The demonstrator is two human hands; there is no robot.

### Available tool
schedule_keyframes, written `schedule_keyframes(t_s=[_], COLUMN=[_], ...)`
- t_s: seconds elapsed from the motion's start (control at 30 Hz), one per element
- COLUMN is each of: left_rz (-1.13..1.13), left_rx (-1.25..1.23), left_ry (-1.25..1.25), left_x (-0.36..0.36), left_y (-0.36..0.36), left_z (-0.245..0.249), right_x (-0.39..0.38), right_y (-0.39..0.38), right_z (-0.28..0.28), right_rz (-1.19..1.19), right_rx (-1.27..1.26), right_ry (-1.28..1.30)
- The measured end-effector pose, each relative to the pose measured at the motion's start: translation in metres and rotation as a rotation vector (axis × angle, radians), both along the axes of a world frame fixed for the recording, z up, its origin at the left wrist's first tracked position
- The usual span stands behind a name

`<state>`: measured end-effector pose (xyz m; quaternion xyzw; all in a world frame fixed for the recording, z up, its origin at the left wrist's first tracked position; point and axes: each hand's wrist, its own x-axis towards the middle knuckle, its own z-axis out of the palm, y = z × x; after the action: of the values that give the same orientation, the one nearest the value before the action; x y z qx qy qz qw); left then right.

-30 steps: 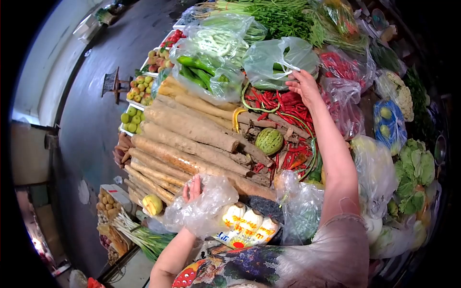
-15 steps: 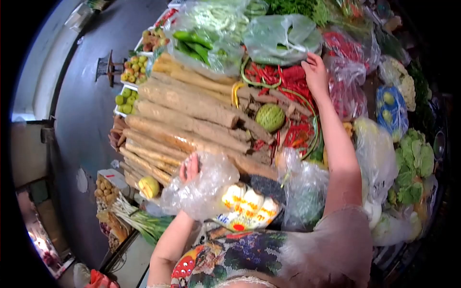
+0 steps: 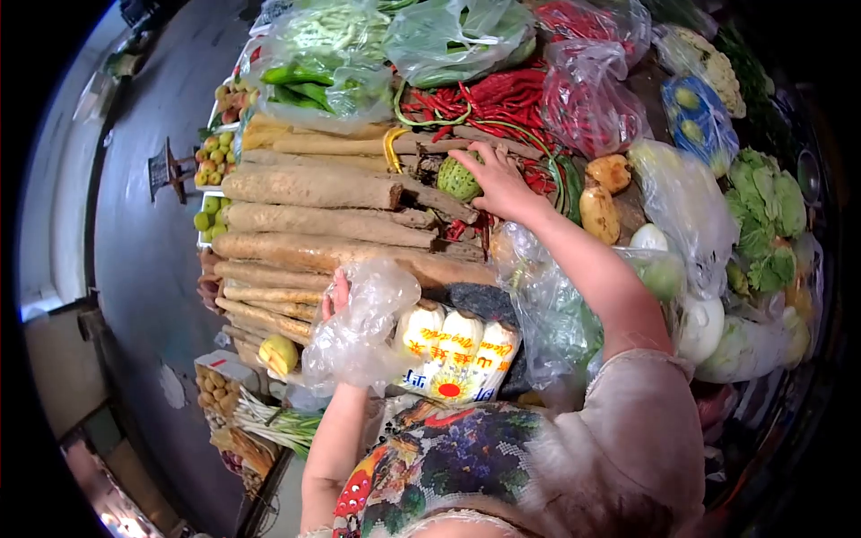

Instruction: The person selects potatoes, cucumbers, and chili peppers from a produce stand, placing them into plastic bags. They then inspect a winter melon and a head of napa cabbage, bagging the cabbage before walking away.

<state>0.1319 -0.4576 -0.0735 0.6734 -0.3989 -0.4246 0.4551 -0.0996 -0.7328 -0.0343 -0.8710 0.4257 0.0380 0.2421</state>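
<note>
My right hand point(image 3: 504, 184) reaches over a round, green, bumpy fruit point(image 3: 456, 180), its thumb and fingers around the fruit's right side. The fruit rests among red chilies point(image 3: 507, 97) and the ends of long brown roots point(image 3: 314, 190). My left hand point(image 3: 338, 296) holds a crumpled clear plastic bag point(image 3: 363, 314); the bag covers most of that hand, and only some fingertips show past its upper left edge. Close to the right of the bag lies a printed pack of white vegetables point(image 3: 457, 350).
Bagged green peppers point(image 3: 309, 90) and bagged leafy greens point(image 3: 462, 40) line the far side. To the right are brown tubers point(image 3: 599, 211), another clear bag point(image 3: 552, 305) and lettuce point(image 3: 762, 215). A yellowish fruit point(image 3: 278, 355) and spring onions point(image 3: 278, 421) lie at the left.
My right hand has left the bag of leafy greens and come down and nearer, onto the green fruit. The left hand still holds the clear bag. The camera view has shifted.
</note>
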Motion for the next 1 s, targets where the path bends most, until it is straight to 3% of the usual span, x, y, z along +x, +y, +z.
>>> schedule_keyframes(t_s=[0.03,0.1,0.13,0.2,0.37,0.47,0.57,0.63,0.67,0.73,0.77,0.83,1.0], left_rz=[-0.003,-0.197,-0.193,-0.24,-0.252,-0.266,-0.284,-0.294,-0.297,-0.307,-0.312,-0.324,-0.328], left_rx=[-0.005,0.02,0.015,0.059,0.035,0.03,0.042,0.05,0.059,0.071,0.082,0.094,0.106], left_ry=[-0.003,-1.042,-1.045,-1.298,-1.153,-1.063,-0.986,-0.952,-0.938,-0.911,-0.9,-0.88,-0.845], left_x=[0.0,0.001,0.001,0.0,0.004,0.007,0.007,0.009,0.009,0.012,0.012,0.013,0.013], left_y=[0.002,0.002,0.003,0.002,0.009,0.015,0.022,0.025,0.026,0.028,0.031,0.034,0.04], left_z=[-0.003,-0.001,0.001,0.011,-0.002,-0.014,-0.025,-0.03,-0.032,-0.034,-0.035,-0.035,-0.038], right_x=[-0.003,-0.006,-0.008,-0.015,-0.029,-0.037,-0.061,-0.094,-0.115,-0.148,-0.17,-0.206,-0.196], right_y=[-0.002,-0.003,-0.001,0.003,0.019,0.027,0.037,0.037,0.036,0.04,0.042,0.043,0.049], right_z=[-0.003,0.0,0.001,0.006,0.006,0.024,0.052,0.073,0.073,0.066,0.045,0.0,0.0], right_rz=[-0.003,-0.025,-0.024,-0.157,-0.297,-0.191,-0.381,-0.554,-0.616,-0.81,-0.818,-0.868,-0.9], right_rx=[-0.005,0.019,0.013,0.029,0.063,0.147,-0.178,-0.244,-0.321,-0.247,-0.252,0.033,-0.041], right_ry=[-0.003,-0.089,-0.091,-0.14,-0.187,-0.218,-0.206,-0.096,0.011,0.14,0.141,-0.154,-0.067])
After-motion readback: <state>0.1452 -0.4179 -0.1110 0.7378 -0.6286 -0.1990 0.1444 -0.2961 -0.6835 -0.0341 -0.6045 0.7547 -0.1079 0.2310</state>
